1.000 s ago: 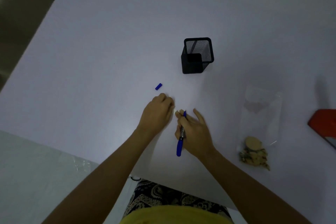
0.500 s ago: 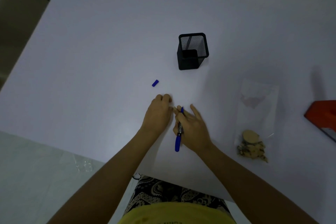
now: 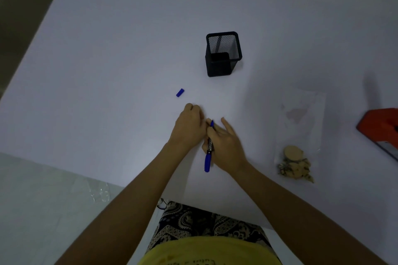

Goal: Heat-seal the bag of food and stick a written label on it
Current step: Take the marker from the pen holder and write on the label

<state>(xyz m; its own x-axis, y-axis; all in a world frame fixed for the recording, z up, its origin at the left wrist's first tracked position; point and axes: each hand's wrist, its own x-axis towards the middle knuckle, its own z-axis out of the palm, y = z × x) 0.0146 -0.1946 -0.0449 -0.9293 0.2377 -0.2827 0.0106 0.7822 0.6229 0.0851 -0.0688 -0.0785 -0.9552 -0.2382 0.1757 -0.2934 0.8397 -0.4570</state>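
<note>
- The right hand (image 3: pixel 226 146) holds a blue marker (image 3: pixel 209 153), its slim round barrel pinched between thumb and forefinger; the uncapped tip points away from the person and the blue rear end sticks out toward the near edge. The other fingers are spread loosely over the tabletop.
- The left hand (image 3: pixel 189 128) lies knuckles-up just left of the marker tip, fingers curled down against the surface. Whether it pins a label beneath them cannot be told; nothing shows under the fingertips in this dim light.
- The marker's cap (image 3: pixel 180 92), a short blue plastic cylinder, lies on its side just beyond the left hand, apart from it.
- A clear plastic bag (image 3: pixel 301 118) lies flat to the right of the hands, well apart from them. Its film is thin, glossy and faintly creased, its far end open-looking but hard to read. Tan food pieces (image 3: pixel 295 163), a round slice among flaky, irregular bits, are bunched at its near end.
- A square black wire-mesh pen holder (image 3: pixel 223 54) stands upright farther away, beyond the hands.
- An orange hard-shelled device (image 3: pixel 381 127) is cut off by the right edge of the view.
- All rest on a smooth, matte white table (image 3: pixel 107 71).
</note>
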